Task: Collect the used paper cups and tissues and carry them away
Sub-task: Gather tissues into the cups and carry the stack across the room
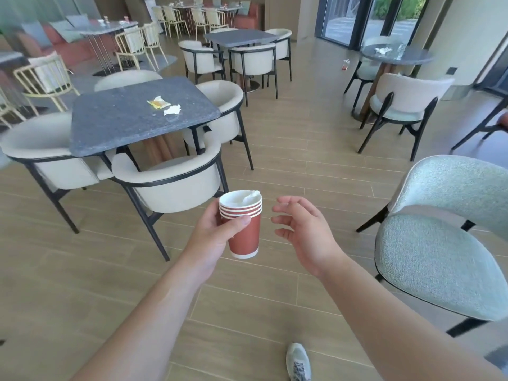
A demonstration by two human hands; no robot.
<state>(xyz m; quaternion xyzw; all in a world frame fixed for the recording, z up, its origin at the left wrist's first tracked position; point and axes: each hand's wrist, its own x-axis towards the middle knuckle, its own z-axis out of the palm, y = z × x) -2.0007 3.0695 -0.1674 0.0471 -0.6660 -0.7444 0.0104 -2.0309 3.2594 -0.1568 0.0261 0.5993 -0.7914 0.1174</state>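
Note:
My left hand [217, 237] grips a stack of several nested red paper cups [244, 235], held upright over the floor, with a white tissue [251, 198] tucked in the top cup. Just to the right of the stack, my right hand [299, 229] hovers with loosely bent fingers, holding nothing and not touching the cups. On the grey square table [115, 125] ahead on the left lie a crumpled white tissue [172, 110] and a yellow wrapper [158, 102]. More white tissue [382, 50] lies on the round table [412, 58] at the far right.
Cream armchairs [176, 182] ring the square table. A pale green chair [439, 243] stands close on my right. Small litter [345, 64] lies on the wooden floor near the round table. Open floor runs ahead between the tables. My shoe [298, 361] shows at the bottom.

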